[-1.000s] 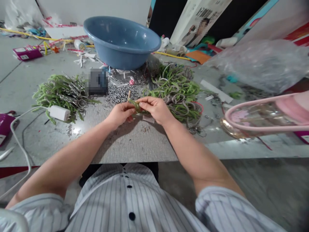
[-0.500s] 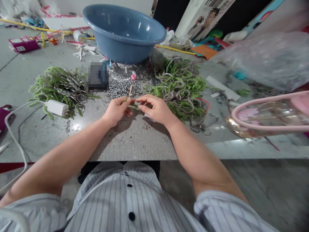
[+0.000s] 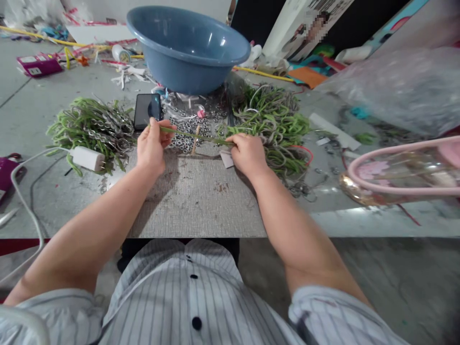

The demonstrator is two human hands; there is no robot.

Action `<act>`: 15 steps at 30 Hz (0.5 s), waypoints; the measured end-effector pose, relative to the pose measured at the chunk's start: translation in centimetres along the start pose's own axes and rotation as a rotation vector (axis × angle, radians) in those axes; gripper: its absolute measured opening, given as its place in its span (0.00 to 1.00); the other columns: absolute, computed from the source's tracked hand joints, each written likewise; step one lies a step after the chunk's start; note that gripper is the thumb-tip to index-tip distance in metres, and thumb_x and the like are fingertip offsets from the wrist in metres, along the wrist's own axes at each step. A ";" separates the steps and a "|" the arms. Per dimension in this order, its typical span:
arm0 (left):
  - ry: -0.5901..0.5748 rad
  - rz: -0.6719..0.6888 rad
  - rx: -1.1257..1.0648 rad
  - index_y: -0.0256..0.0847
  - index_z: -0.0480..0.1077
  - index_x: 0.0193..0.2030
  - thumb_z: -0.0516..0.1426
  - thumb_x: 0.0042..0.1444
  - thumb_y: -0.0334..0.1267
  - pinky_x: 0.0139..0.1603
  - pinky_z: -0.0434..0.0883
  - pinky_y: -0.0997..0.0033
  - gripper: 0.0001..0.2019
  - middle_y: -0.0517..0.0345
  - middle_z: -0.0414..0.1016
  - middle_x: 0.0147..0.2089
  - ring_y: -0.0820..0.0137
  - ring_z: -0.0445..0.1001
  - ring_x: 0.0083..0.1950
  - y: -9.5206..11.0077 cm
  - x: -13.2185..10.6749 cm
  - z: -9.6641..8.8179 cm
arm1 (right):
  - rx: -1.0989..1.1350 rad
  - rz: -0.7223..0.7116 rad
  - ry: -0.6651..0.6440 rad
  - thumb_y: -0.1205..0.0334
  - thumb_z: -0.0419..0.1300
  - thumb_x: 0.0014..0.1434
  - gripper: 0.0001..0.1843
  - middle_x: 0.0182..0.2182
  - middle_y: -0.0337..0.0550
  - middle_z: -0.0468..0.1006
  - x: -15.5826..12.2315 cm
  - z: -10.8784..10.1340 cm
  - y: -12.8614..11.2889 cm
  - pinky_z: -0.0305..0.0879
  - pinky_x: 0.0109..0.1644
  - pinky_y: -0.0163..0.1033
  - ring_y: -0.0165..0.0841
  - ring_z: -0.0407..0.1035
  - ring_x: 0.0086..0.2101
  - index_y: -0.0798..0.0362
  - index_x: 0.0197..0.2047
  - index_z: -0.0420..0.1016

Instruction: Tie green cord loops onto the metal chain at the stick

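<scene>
My left hand (image 3: pixel 151 146) and my right hand (image 3: pixel 246 153) each pinch one end of a thin green cord (image 3: pixel 194 136), stretched level between them above the grey mat (image 3: pixel 194 196). A small wooden stick (image 3: pixel 196 138) stands near the cord's middle, over a scatter of small metal rings (image 3: pixel 187 130). A loose heap of green and grey cords (image 3: pixel 273 127) lies just beyond my right hand. Another pile of green cords with metal chains (image 3: pixel 89 127) lies to the left of my left hand.
A blue plastic basin (image 3: pixel 189 45) stands at the back, a black phone (image 3: pixel 147 110) in front of it. A white charger (image 3: pixel 86 158) with its cable lies left. A pink-rimmed clear container (image 3: pixel 402 170) and a plastic bag (image 3: pixel 395 88) are at the right.
My hands have drawn apart, the left moving left and up, so the green cord that was bunched between them is now pulled out straight. The phone is now uncovered.
</scene>
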State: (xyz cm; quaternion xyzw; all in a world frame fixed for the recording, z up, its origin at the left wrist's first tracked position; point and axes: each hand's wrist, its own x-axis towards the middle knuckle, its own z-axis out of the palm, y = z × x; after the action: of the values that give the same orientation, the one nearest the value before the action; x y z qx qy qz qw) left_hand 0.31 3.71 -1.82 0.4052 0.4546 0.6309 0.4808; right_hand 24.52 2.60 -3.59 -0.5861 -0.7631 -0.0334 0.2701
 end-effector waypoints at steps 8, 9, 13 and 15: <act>0.210 -0.242 -0.278 0.44 0.52 0.26 0.30 0.70 0.51 0.38 0.69 0.68 0.25 0.65 0.64 0.20 0.75 0.68 0.29 3.6 2.0 -0.7 | -0.106 0.272 0.080 0.77 0.48 0.47 0.22 0.40 0.52 0.82 0.4 0.0 2.2 0.65 0.49 0.50 0.46 0.74 0.44 0.54 0.37 0.79; 0.219 -0.244 -0.303 0.44 0.51 0.26 0.29 0.70 0.49 0.36 0.68 0.69 0.25 0.66 0.55 0.17 0.75 0.62 0.24 4.1 2.1 -0.9 | -0.114 0.302 0.089 0.76 0.48 0.47 0.22 0.40 0.52 0.81 0.4 -0.1 2.4 0.65 0.49 0.50 0.46 0.73 0.44 0.54 0.37 0.79; 0.216 -0.265 -0.206 0.43 0.49 0.25 0.29 0.70 0.50 0.23 0.48 0.70 0.25 0.66 0.38 0.16 0.73 0.40 0.20 5.2 2.2 -1.4 | -0.143 0.408 0.118 0.76 0.48 0.47 0.22 0.40 0.51 0.80 0.5 -0.2 3.1 0.64 0.50 0.52 0.45 0.73 0.44 0.53 0.39 0.78; 0.241 -0.259 -0.107 0.42 0.48 0.25 0.34 0.70 0.49 0.23 0.42 0.69 0.23 0.66 0.36 0.16 0.73 0.37 0.20 5.3 2.2 -1.6 | -0.146 0.452 0.141 0.76 0.48 0.48 0.22 0.40 0.50 0.80 0.5 -0.2 3.5 0.64 0.51 0.53 0.45 0.72 0.44 0.52 0.39 0.78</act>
State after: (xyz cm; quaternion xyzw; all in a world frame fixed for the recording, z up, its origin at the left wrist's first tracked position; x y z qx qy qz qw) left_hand -2.91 4.88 3.07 0.2386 0.5228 0.6310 0.5211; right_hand 27.72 4.03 -4.08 -0.7560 -0.5876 -0.0682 0.2803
